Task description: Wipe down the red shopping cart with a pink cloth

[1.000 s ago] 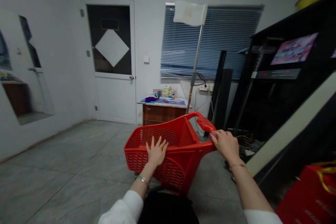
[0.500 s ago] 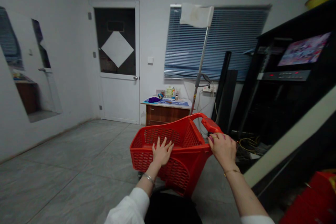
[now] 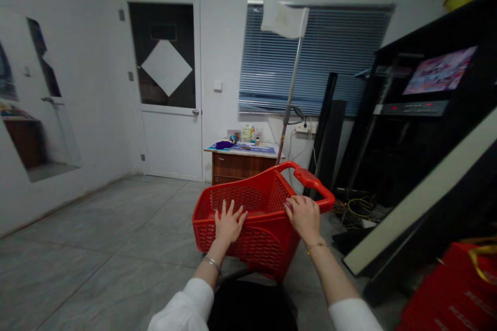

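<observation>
In front of me a small red plastic shopping cart point(image 3: 262, 248) with lattice sides stands sideways on the floor, its handle end to the right. My left hand point(image 3: 229, 223), a silver bracelet at the wrist, is laid on the near side rim with its fingers spread over the edge. Near the handle end, my right hand point(image 3: 305, 217) has its fingers curled over the rim. A little beyond it is the cart's red handle point(image 3: 308, 178). The fingertips of the right hand are partly hidden.
A wooden cabinet point(image 3: 243, 166) bearing bottles and a purple cloth stands by the wall behind the cart. A pole with a white flag point(image 3: 284, 19) rises beside it. To the right are a black rack point(image 3: 392, 150), a leaning pale board point(image 3: 404, 201) and red bags point(image 3: 446, 289).
My right hand has shifted left from the handle to the near rim. The left hand stays on the rim, slightly further left. The view has turned a little.
</observation>
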{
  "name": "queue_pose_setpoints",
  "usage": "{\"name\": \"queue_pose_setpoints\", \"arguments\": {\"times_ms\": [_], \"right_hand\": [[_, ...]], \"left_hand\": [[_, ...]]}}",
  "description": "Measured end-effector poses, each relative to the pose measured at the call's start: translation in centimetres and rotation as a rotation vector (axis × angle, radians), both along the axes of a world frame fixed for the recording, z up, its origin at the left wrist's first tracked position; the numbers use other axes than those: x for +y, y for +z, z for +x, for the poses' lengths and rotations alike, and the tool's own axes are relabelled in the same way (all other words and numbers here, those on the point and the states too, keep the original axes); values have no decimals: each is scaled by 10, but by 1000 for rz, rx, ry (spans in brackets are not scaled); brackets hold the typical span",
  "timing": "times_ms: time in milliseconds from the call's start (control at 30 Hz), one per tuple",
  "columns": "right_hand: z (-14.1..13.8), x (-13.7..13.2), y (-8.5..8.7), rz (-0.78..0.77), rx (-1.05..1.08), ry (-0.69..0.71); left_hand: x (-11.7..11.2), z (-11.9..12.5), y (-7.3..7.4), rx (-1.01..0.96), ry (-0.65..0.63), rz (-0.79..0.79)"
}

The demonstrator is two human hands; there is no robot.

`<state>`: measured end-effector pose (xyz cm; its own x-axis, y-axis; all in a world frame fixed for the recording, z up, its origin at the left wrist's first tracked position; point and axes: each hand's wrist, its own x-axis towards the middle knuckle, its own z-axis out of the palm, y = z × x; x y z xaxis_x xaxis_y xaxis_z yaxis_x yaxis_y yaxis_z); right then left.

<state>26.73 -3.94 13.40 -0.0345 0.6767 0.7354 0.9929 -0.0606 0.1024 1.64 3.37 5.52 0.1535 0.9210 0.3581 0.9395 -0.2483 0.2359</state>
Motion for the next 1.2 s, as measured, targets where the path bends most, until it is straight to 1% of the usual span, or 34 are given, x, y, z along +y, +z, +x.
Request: {"name": "queue_pose_setpoints", "arguments": {"times_ms": [33, 100, 133, 200, 267, 300, 333, 400, 500, 533, 567, 600, 667, 733, 800, 833, 867, 933, 1000, 1067, 1133, 1200], "right_hand": [[4, 0, 2, -35, -7, 34], [25, 0, 9, -94, -14, 51], [40, 0, 15, -110, -6, 30], [69, 1, 25, -110, 56, -58], [83, 4, 31, -96, 144, -157], [82, 6, 30, -87, 176, -197], [75, 8, 28, -76, 191, -224], [47, 10, 18, -56, 158, -227], [1, 11, 3, -88, 37, -88], [-6, 10, 2, -115, 4, -41], [-8, 9, 3, -144, -21, -6], [-3, 8, 7, -172, -37, 10], [22, 5, 20, -206, -30, -30], [56, 4, 35, -200, 24, -153], [83, 5, 45, -176, 81, -269], [89, 6, 46, -154, 96, -311], [90, 7, 45, -125, 97, -336], [75, 9, 37, -58, 71, -346], [43, 12, 24, -20, 38, -308], [4, 14, 10, -48, 31, -245], [-32, 18, -3, -118, 33, -163], [-58, 20, -12, -176, 26, -68]], "left_hand": [[0, -1, 1, 9, -6, 1], [1, -2, 2, 20, -20, -2], [1, -2, 2, 21, -26, -1], [0, -2, 2, 18, -31, 1], [0, 1, 2, 11, -23, -1], [-1, 4, 2, 6, -15, -4], [-1, 6, 2, 1, -7, -6], [-1, 10, 1, -5, 4, -5], [-1, 11, 1, -1, -5, 1], [-1, 10, 1, 3, -11, 2], [0, 8, 1, 5, -15, 3], [1, 7, 1, 6, -16, 5], [3, 4, 0, 6, -13, 15], [4, 2, -1, 5, -14, 29], [4, 2, -2, 4, -18, 38], [4, 3, -2, 3, -16, 41], [3, 4, -2, 2, -12, 42], [1, 6, -2, 0, -1, 38], [-1, 8, 0, -1, 1, 35], [-2, 10, 0, -3, 0, 31], [-3, 11, 0, -6, 1, 31], [-2, 10, -1, -8, -1, 30]]}}
